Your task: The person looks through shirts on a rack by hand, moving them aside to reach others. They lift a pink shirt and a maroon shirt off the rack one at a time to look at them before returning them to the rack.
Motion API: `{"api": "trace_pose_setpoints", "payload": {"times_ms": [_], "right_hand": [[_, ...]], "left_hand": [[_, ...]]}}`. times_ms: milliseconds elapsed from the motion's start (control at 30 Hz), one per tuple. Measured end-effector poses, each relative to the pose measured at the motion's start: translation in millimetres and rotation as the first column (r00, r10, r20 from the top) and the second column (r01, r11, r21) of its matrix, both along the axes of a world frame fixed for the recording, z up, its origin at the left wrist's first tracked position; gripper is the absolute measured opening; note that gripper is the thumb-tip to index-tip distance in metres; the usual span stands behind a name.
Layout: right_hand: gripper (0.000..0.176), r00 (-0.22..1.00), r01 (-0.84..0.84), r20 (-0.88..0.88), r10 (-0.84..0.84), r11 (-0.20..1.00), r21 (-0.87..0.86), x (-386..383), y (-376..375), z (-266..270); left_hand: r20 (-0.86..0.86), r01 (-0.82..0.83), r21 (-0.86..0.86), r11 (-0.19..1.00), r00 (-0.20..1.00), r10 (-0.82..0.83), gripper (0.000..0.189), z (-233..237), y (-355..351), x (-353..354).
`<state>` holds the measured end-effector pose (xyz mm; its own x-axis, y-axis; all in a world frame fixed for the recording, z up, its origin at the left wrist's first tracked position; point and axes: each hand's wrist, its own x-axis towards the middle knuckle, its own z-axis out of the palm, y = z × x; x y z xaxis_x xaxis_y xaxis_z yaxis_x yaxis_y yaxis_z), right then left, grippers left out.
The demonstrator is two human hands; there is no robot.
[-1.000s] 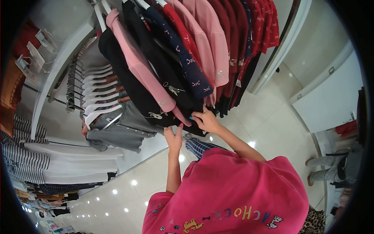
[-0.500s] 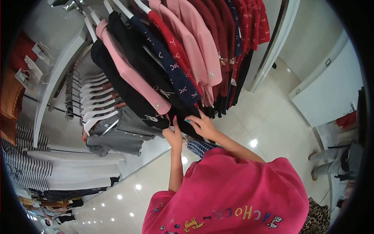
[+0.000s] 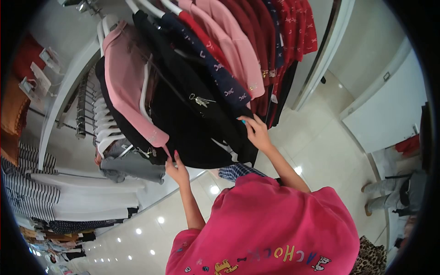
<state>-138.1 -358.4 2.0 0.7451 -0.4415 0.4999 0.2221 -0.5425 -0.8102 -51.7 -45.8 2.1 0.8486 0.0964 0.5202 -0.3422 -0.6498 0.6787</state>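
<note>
My left hand (image 3: 178, 173) is closed in a pinch on the lower edge of a pink top (image 3: 130, 98) hanging from a white hanger. To the right, my right hand (image 3: 257, 133) has its fingers curled at the lower end of a navy patterned top (image 3: 222, 75); its dark edge is at my fingertips. Between my hands hang black tops (image 3: 183, 123), one with a silvery ornament (image 3: 201, 100) near its end. Another black top with a similar ornament shows behind the pink one, beside my left hand.
Further right on the rail hang pink and maroon tops (image 3: 243, 32) and red patterned ones (image 3: 298, 27). Left and below are grey garments on white hangers (image 3: 107, 133) and striped tops (image 3: 27, 183). A person's legs (image 3: 385, 201) are at the right, near a white door (image 3: 389, 110).
My hands have moved apart. The pink top has swung left with my left hand, and the navy top has shifted right, opening a gap that shows more of the black tops.
</note>
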Motion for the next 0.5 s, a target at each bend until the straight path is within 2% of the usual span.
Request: {"api": "trace_pose_setpoints", "payload": {"times_ms": [100,133,200,333,433,467,500], "right_hand": [[0.040,0.998,0.020,-0.054,-0.024,0.997,-0.078,1.0,-4.6,-9.9],[0.041,0.999,0.021,-0.046,-0.026,0.994,-0.103,0.9,-6.7,-12.1],[0.038,0.997,0.042,-0.062,-0.049,0.993,-0.114,0.2,-9.2,-13.4],[0.027,0.996,0.011,-0.087,-0.020,0.995,-0.096,3.7,-6.8,-6.2],[0.037,0.986,0.124,-0.069,-0.152,0.944,-0.305,8.2,15.8,12.6],[0.047,0.979,0.125,-0.114,-0.167,0.945,-0.304,12.5,25.3,14.5],[0.048,0.979,0.150,-0.084,-0.188,0.930,-0.337,18.4,32.8,13.6]], "left_hand": [[-0.029,-0.022,-0.055,0.998,0.999,0.020,0.042,-5.8,-6.3,1.4],[-0.086,-0.048,-0.037,0.998,0.995,0.045,0.044,-8.7,-6.9,1.4],[-0.023,0.012,-0.149,0.989,1.000,-0.015,0.044,-29.4,-7.3,12.1],[-0.101,0.058,-0.225,0.973,0.992,-0.082,0.040,-50.2,-7.0,11.4],[-0.180,0.117,-0.332,0.936,0.966,-0.185,0.032,-31.4,-22.0,-8.1],[-0.155,0.152,-0.340,0.928,0.964,-0.215,0.025,-24.9,-26.5,-13.7],[-0.158,0.175,-0.334,0.926,0.959,-0.238,0.024,-23.3,-30.6,-17.5]]}}
